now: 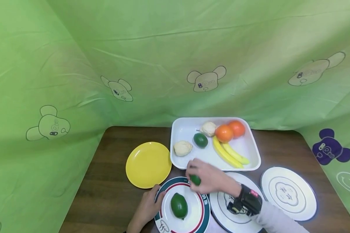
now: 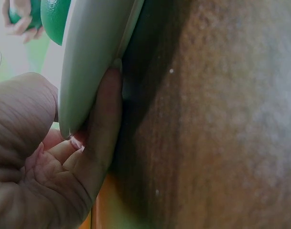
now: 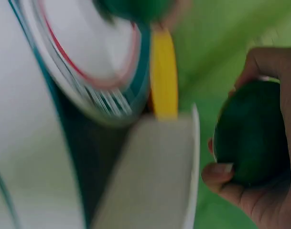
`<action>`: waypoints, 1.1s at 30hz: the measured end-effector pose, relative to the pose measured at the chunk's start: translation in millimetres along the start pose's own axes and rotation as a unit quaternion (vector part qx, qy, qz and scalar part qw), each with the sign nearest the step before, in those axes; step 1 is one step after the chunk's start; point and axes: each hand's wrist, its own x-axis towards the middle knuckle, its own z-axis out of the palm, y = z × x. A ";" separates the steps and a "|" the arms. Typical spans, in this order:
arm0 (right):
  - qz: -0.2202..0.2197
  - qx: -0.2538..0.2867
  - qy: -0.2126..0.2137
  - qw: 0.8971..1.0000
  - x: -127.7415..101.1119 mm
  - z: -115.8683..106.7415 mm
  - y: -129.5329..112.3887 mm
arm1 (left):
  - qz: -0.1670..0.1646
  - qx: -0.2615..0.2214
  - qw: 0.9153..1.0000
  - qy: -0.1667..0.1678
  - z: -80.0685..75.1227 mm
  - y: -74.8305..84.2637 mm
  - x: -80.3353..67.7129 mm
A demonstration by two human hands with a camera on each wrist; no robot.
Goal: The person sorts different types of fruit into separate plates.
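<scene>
Yellow plate (image 1: 148,164): bare, on the brown counter (image 1: 110,181), left of the white tray.
Left hand (image 1: 148,204): its grip pinches the left rim of the teal-and-red rimmed plate (image 1: 196,207); in the left wrist view the fingers (image 2: 104,124) lie under the rim, thumb on top.
Green avocado (image 1: 179,205): lies in the middle of that rimmed plate.
Right hand (image 1: 208,178): grip clamped round a second green fruit (image 1: 195,179), held above the far edge of the rimmed plate, just in front of the tray.
White tray (image 1: 250,152): holds another green fruit, two pale lumpy pieces, two oranges (image 1: 229,131) and bananas (image 1: 228,153).
White plates (image 1: 290,194): two, right of the rimmed plate; the right forearm crosses the nearer one.
</scene>
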 end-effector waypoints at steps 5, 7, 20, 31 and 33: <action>-0.086 -0.012 -0.092 0.992 -16.4 24.1 -27.1 | -0.003 -0.001 1.000 -0.004 1.6 -1.8 1.5; -0.095 -0.009 -0.121 0.988 -21.2 31.0 -30.8 | 0.000 0.003 1.000 0.000 1.6 -2.1 2.3; -0.042 0.002 -0.140 0.989 -30.4 26.3 -26.7 | -0.013 0.002 1.000 -0.009 2.6 -1.1 3.8; 0.066 -0.076 0.016 0.995 18.2 -31.4 35.1 | 0.002 0.004 1.000 0.012 5.1 -0.9 3.1; 0.088 -0.095 -0.009 0.992 30.2 -27.6 51.4 | 0.000 0.008 1.000 0.021 3.8 -1.6 3.5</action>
